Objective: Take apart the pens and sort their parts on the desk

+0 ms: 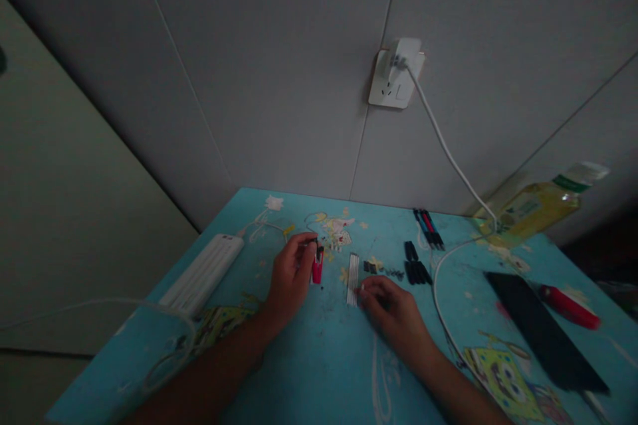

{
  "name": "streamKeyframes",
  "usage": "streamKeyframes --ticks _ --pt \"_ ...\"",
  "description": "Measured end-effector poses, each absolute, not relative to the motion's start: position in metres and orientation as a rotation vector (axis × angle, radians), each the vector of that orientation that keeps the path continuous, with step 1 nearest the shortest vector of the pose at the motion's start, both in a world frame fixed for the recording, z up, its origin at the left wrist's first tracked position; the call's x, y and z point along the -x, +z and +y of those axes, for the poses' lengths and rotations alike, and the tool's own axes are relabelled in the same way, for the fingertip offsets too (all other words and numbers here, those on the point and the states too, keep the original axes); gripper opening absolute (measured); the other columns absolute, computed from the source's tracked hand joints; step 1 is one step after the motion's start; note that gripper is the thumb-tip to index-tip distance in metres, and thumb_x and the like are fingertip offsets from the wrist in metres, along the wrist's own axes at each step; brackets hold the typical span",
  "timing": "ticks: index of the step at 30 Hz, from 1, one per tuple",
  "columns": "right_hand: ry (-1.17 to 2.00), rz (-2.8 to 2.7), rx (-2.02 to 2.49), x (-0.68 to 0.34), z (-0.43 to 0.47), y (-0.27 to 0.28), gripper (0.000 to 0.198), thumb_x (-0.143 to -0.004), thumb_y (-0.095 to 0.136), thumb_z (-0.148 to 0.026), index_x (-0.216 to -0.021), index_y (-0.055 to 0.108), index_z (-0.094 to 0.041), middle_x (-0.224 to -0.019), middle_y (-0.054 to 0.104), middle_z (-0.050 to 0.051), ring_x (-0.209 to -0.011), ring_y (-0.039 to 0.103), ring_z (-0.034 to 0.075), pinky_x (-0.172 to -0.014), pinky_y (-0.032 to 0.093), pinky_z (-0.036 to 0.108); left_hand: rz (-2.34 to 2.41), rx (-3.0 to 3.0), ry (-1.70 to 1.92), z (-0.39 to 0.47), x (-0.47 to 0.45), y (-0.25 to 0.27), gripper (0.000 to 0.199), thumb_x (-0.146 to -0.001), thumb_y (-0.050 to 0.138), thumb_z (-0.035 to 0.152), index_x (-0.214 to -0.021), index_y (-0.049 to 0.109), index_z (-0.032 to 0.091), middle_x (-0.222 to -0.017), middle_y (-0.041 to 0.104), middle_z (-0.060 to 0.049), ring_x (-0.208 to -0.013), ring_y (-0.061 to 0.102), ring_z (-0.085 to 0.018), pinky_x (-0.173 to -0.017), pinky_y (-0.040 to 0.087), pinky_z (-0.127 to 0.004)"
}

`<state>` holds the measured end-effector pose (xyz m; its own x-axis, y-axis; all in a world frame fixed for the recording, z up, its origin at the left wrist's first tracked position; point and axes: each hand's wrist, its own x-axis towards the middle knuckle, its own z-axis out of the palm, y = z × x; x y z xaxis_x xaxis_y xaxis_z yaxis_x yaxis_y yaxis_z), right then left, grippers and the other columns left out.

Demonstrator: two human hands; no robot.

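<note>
My left hand (293, 273) has its thumb and fingers pinched together around a small dark pen part (314, 240), mostly covered by the fingertips. Just under those fingertips lie red pen pieces (318, 271). My right hand (393, 313) is closed, its thumb and fingertips at the right edge of a row of thin white pen refills (353, 272). Whether a refill is between them is hidden. To the right of the refills are short black pieces (369, 267) and tiny coiled springs (395, 274). Beyond these lie black pen barrels (417, 272) in two groups.
Several pens (429, 230) lie at the table's back. A white power strip (202, 275) is on the left. At right are a tilted bottle of yellow liquid (541, 209), a dark flat panel (545, 329) and a red-handled object (571, 307). A white cable (448, 154) drops from the wall socket (393, 89).
</note>
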<state>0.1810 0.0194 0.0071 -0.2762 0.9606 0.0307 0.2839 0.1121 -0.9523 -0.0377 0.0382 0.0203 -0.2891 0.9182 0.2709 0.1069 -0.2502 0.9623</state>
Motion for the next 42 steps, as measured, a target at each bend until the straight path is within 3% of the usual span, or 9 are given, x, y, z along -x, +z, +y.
streamKeyframes --ticks 5,11,20,24,29,33,42 --pt "1.169 -1.687 1.234 -0.181 0.019 0.007 0.02 -0.093 0.06 -0.039 -0.098 0.063 -0.02 -0.081 0.071 0.001 -0.073 0.065 0.016 -0.066 0.048 0.024 1.324 -1.274 1.631 0.037 0.034 0.021 0.024 -0.093 0.061 0.037 -0.11 0.059 0.021 -0.074 0.063 0.003 -0.057 0.059 -0.009 -0.051 0.046 -0.017" --pt "1.13 -1.728 1.234 -0.181 0.019 0.006 0.021 -0.094 0.059 -0.04 -0.102 0.063 -0.021 -0.084 0.073 0.002 -0.076 0.066 0.017 -0.067 0.049 0.025 1.337 -1.329 1.553 0.033 0.033 0.019 0.023 -0.093 0.06 0.038 -0.108 0.057 0.021 -0.076 0.063 0.002 -0.054 0.056 -0.01 -0.048 0.041 -0.018" --pt "1.094 -1.737 1.24 -0.183 0.018 0.006 0.03 -0.094 0.059 -0.039 -0.119 0.063 -0.022 -0.089 0.075 0.002 -0.078 0.069 0.018 -0.071 0.052 0.026 1.219 -2.135 1.31 0.019 0.025 0.016 0.013 -0.096 0.056 0.024 -0.107 0.06 0.02 -0.088 0.063 -0.002 -0.072 0.06 -0.012 -0.069 0.049 -0.024" --pt "1.09 -1.708 1.238 -0.184 0.019 0.006 0.028 -0.094 0.06 -0.039 -0.114 0.066 -0.022 -0.092 0.076 0.004 -0.083 0.07 0.019 -0.076 0.054 0.028 1.017 -2.544 1.17 0.012 0.024 0.019 0.016 -0.097 0.054 0.022 -0.112 0.059 0.018 -0.1 0.068 -0.006 -0.09 0.065 -0.016 -0.077 0.052 -0.027" --pt "0.968 -1.739 1.276 -0.186 0.019 0.009 0.024 -0.095 0.058 -0.039 -0.105 0.07 -0.022 -0.094 0.075 0.004 -0.081 0.069 0.019 -0.075 0.054 0.029 0.797 -2.879 1.002 0.007 0.024 0.021 0.016 -0.096 0.054 0.024 -0.108 0.062 0.018 -0.09 0.07 -0.004 -0.076 0.067 -0.015 -0.067 0.053 -0.027" --pt "0.797 -1.835 1.239 -0.189 0.033 0.025 0.023 -0.096 0.055 -0.038 -0.104 0.07 -0.023 -0.104 0.073 0.007 -0.091 0.068 0.022 -0.079 0.054 0.032 0.755 -2.945 0.969 0.006 0.024 0.023 0.016 -0.097 0.051 0.025 -0.102 0.065 0.018 -0.082 0.069 -0.003 -0.068 0.065 -0.014 -0.063 0.052 -0.026" --pt "0.345 -2.46 1.304 -0.158 0.129 0.041 0.025 -0.099 0.049 -0.024 -0.105 0.073 -0.021 -0.108 0.069 0.008 -0.097 0.066 0.019 -0.09 0.048 0.029 0.747 -2.952 0.97 0.006 0.023 0.027 0.015 -0.095 0.052 0.025 -0.093 0.065 0.02 -0.074 0.065 -0.001 -0.06 0.061 -0.014 -0.055 0.046 -0.028"
